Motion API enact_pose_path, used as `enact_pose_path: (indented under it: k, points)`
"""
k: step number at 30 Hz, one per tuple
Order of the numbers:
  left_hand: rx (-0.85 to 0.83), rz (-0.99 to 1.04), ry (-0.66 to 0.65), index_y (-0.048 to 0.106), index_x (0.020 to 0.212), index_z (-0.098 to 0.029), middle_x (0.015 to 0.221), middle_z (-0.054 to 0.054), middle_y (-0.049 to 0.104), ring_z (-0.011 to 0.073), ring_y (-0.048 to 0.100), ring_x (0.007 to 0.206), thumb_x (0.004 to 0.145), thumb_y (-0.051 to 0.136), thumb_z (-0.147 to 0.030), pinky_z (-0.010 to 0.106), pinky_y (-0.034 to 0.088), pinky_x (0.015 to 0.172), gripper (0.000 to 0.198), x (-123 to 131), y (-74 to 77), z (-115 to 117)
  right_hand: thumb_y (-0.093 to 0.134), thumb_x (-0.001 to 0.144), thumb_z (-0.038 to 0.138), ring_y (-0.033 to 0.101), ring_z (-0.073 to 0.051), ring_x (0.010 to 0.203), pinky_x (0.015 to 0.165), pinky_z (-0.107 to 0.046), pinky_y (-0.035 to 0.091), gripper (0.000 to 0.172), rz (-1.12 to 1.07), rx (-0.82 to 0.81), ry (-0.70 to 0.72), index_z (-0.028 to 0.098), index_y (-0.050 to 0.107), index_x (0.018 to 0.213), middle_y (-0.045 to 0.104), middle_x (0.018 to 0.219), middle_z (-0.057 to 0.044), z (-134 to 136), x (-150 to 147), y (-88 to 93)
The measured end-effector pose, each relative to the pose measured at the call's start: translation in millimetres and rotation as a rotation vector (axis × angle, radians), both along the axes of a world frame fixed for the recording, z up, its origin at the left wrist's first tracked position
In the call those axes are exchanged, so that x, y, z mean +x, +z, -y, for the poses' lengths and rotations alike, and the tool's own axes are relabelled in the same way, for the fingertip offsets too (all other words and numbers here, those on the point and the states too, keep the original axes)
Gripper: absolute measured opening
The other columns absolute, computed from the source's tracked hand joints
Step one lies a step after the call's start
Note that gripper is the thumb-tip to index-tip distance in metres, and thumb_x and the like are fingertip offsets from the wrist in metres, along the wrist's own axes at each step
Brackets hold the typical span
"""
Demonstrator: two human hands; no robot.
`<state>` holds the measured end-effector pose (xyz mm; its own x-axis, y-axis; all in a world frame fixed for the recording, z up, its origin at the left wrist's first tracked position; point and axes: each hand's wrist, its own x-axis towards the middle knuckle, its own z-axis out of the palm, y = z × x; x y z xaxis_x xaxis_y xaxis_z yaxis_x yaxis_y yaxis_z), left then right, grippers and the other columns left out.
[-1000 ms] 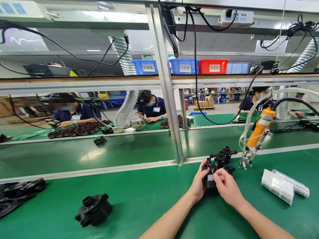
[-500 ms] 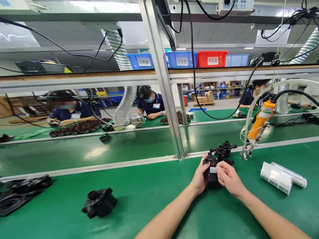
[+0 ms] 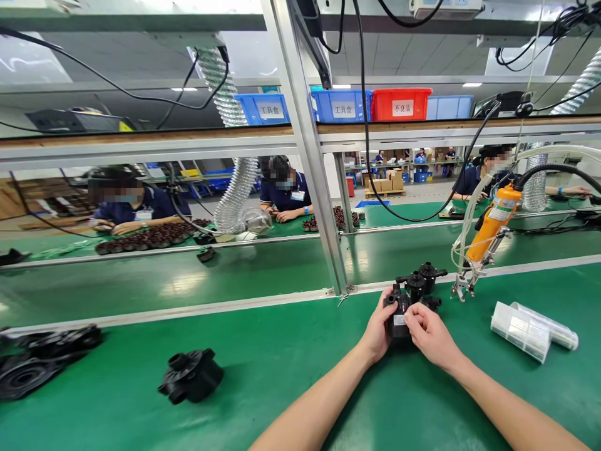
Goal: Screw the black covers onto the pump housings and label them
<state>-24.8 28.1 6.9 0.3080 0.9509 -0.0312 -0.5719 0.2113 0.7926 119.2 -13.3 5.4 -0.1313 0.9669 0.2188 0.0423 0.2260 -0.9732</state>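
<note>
Right of centre in the lower half of the frame, the left hand (image 3: 377, 329) holds a black housing (image 3: 399, 336) by its left side, thumb over the front and the other fingers mostly hidden around it. The right hand (image 3: 434, 335) meets the housing from the right, thumb and forefinger pinched narrowly at the right end of a white label (image 3: 399, 319) on its front, the remaining fingers curled in. Just behind the housing, two more black housings (image 3: 428, 275) stand close together on the green table (image 3: 282, 351). To their right, an orange tool (image 3: 493, 228) with a metal fitting at its lower end leans at a slant, a dark cable and clear tubes running to it. Two clear rolls (image 3: 520, 332) lie side by side at the lower right, near the tool. At the lower left, a lone black part (image 3: 191, 376) sits well apart from the hands, and flat black pieces (image 3: 51, 351) lie together at the left edge. Across the middle of the frame, co-workers sit beyond the metal post (image 3: 312, 163), with a mass of dark parts (image 3: 153, 238) before the leftmost person; above, blue bins (image 3: 342, 106) and a red bin (image 3: 401, 105) line a shelf
</note>
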Motion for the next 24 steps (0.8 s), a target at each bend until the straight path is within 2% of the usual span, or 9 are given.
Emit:
enact_pose_path:
  k: [5,9,11,14,17,19,20,22,24]
  points:
    - [-0.003,-0.002,-0.017,0.06,0.131,-0.026,0.102,0.001,0.071,0.0201,0.065,0.086,0.073,0.085,-0.039,0.028,0.048,0.077,0.064,-2,0.3,-1,0.055,0.097,0.06,0.034,-0.011,0.051,0.052,-0.026,0.024,0.04,0.12,0.085,-0.078,0.022,0.051,0.082,0.043,0.057,0.006,6,4,5.4]
    - [0.014,-0.002,-0.007,0.059,0.133,-0.026,0.108,0.003,0.071,0.0217,0.066,0.09,0.075,0.083,-0.04,0.031,0.048,0.081,0.064,-1,-1.6,1,0.064,0.091,0.053,0.044,-0.014,0.052,0.056,-0.027,0.029,0.032,0.328,0.172,-0.287,0.024,0.05,0.092,0.047,0.057,0.007,5,6,10.0]
    - [0.074,-0.019,-0.009,0.061,0.131,-0.025,0.11,0.004,0.071,0.0239,0.066,0.096,0.074,0.084,-0.037,0.033,0.049,0.088,0.063,2,-2.8,2,0.07,0.085,0.049,0.052,-0.016,0.054,0.057,-0.026,0.031,0.038,0.459,0.161,-0.392,0.024,0.048,0.103,0.056,0.063,0.006,4,3,14.5]
    - [0.19,-0.064,0.016,0.063,0.128,-0.023,0.121,0.006,0.069,0.0287,0.062,0.114,0.073,0.083,-0.031,0.036,0.046,0.102,0.059,5,-4.3,3,0.074,0.079,0.046,0.064,-0.021,0.065,0.059,-0.027,0.033,0.05,0.603,0.108,-0.426,0.024,0.047,0.116,0.067,0.078,0.0,4,-1,21.2]
    - [0.185,-0.177,0.193,0.053,0.141,-0.028,0.139,0.006,0.063,0.0303,0.054,0.133,0.082,0.078,-0.039,0.037,0.039,0.113,0.065,3,-7.1,1,0.071,0.083,0.058,0.072,-0.028,0.08,0.063,-0.029,0.04,0.067,0.751,0.101,-0.447,0.022,0.042,0.132,0.072,0.097,-0.008,10,7,16.9]
    - [0.131,-0.296,0.284,0.033,0.155,-0.032,0.155,0.008,0.05,0.0304,0.043,0.147,0.085,0.076,-0.047,0.038,0.031,0.121,0.084,1,-12.7,1,0.071,0.084,0.062,0.074,-0.032,0.086,0.065,-0.032,0.043,0.08,0.896,0.093,-0.493,0.021,0.037,0.143,0.069,0.113,-0.015,13,18,4.4]
    - [0.121,-0.374,0.299,0.023,0.16,-0.031,0.164,0.011,0.039,0.0312,0.032,0.154,0.084,0.078,-0.05,0.039,0.025,0.124,0.096,0,-17.2,0,0.073,0.083,0.061,0.075,-0.033,0.085,0.065,-0.033,0.045,0.086,0.963,0.066,-0.516,0.02,0.033,0.147,0.068,0.116,-0.017,12,24,-3.8]
    - [0.166,-0.553,0.268,0.008,0.165,-0.022,0.174,0.018,0.012,0.0327,0.004,0.163,0.079,0.082,-0.053,0.042,0.01,0.129,0.118,1,-28.6,-4,0.073,0.086,0.056,0.076,-0.035,0.084,0.066,-0.034,0.048,0.093,1.018,0.012,-0.538,0.017,0.024,0.155,0.066,0.116,-0.02,3,32,-20.3]
    - [0.282,-0.719,0.204,0.004,0.165,-0.013,0.174,0.024,-0.006,0.032,-0.018,0.161,0.077,0.083,-0.054,0.044,-0.002,0.13,0.125,6,-39.4,-17,0.065,0.093,0.051,0.076,-0.036,0.085,0.067,-0.037,0.051,0.091,0.999,0.006,-0.575,0.014,0.015,0.159,0.065,0.116,-0.022,-16,35,-32.0]
